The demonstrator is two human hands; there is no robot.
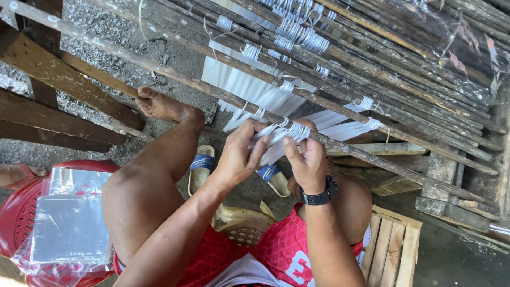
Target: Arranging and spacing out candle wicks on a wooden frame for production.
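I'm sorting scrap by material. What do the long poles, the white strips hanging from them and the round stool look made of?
Poles: weathered bare wood or bamboo, rough and grey-brown. White strips: probably thin plastic, smooth and flat, bunched on string. Stool: red moulded plastic, glossy with a perforated seat.

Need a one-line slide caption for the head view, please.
Seated person's left hand and right hand hold a white strip bundle at a wooden stick.

The carrier is a rack of long weathered wooden poles (pixel 404 114) running from the upper left to the right edge of the frame. White plastic strips (pixel 249 87) hang tied over the poles in bundles. Clear plastic sheeting (pixel 425 32) lies across the rack at the upper right.
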